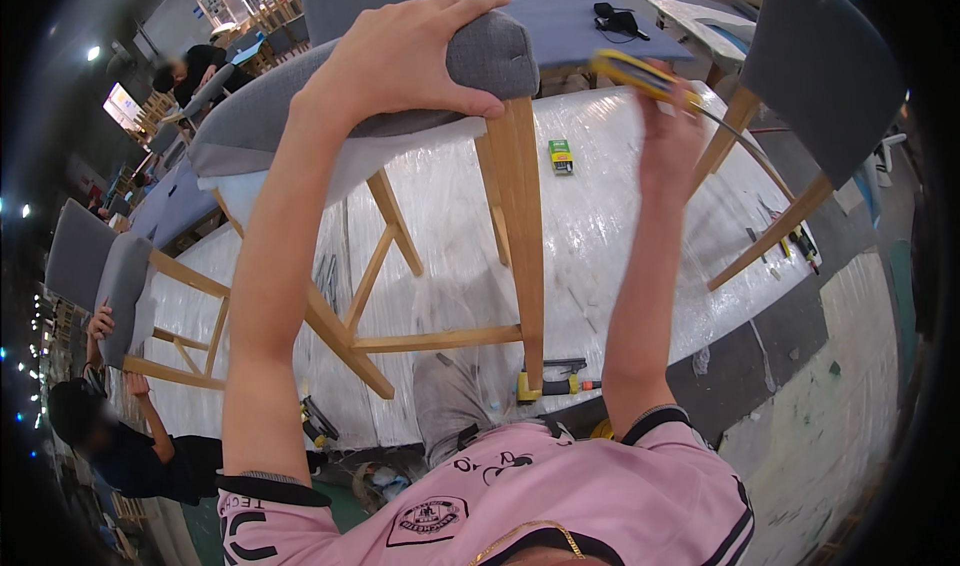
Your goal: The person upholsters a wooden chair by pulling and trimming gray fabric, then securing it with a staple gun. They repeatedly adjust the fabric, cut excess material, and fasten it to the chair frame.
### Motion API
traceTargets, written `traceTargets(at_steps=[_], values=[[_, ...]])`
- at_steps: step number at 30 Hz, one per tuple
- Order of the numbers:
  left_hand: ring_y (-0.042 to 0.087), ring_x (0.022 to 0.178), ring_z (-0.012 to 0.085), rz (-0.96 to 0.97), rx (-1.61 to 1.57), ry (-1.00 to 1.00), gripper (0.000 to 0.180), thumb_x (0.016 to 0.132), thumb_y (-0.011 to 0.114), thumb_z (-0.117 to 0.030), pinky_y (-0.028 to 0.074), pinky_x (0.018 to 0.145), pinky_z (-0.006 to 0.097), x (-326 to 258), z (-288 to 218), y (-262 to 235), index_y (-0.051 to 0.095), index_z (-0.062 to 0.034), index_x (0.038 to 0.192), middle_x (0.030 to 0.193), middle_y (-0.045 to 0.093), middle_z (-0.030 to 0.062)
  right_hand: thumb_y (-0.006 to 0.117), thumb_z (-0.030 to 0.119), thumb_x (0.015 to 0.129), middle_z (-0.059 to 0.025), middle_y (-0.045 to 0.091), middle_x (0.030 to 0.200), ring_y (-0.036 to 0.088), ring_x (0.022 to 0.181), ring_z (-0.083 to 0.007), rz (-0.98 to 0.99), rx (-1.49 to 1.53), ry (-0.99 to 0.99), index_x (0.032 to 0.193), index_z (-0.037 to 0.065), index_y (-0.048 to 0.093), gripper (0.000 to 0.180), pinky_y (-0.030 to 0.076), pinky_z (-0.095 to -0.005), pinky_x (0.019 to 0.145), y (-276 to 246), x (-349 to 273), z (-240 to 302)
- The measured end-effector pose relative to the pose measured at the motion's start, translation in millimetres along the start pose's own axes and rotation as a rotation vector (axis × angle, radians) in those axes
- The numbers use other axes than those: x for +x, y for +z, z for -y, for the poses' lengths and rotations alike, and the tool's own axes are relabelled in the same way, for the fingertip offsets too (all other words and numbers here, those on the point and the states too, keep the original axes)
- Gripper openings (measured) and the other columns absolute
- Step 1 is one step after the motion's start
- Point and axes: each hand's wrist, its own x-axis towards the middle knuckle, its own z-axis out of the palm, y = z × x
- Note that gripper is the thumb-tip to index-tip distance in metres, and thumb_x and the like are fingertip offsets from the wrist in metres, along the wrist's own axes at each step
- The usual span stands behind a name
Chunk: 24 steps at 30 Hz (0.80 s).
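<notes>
The left hand [405,66] is spread wide on the gray seat [495,54] of a wooden chair [524,236] over a shiny white table [585,256]. A green box [561,158] lies beyond. Rightward, the right hand [672,116] squeezes a blurry yellow tool [640,74].

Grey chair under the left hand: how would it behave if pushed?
The grey chair would probably move stiffly as one piece: crossbars brace its wooden legs. The padded seat might dent slightly under the left hand. On the glossy film, the legs could slide.
</notes>
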Motion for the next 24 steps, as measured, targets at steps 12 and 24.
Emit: traceTargets(at_steps=[12,24], values=[[0.067,0.117,0.0360,0.010,-0.044,-0.068,0.096,0.071,0.081,-0.063,0.052,0.102,0.044,-4,7,-2,0.049,-0.0219,0.152,0.134,0.066,0.0173,0.056,0.023,0.107,-0.0261,0.066,0.122,0.068,0.114,-0.0322,0.260,-0.292,-0.240,0.122,0.006,0.042,0.027,0.066,-0.0412,0.087,58,-39,27],[0.072,0.101,0.0344,-0.149,-0.014,-0.748,0.072,0.100,0.044,-0.067,0.053,0.092,0.043,-119,135,-39,0.078,-0.0042,0.103,0.100,0.075,0.0236,0.061,0.015,0.105,-0.0180,0.070,0.118,0.069,0.107,-0.0192,0.564,-0.573,-0.681,0.124,0.004,0.046,0.027,0.059,-0.0320,0.088,123,-33,31]])
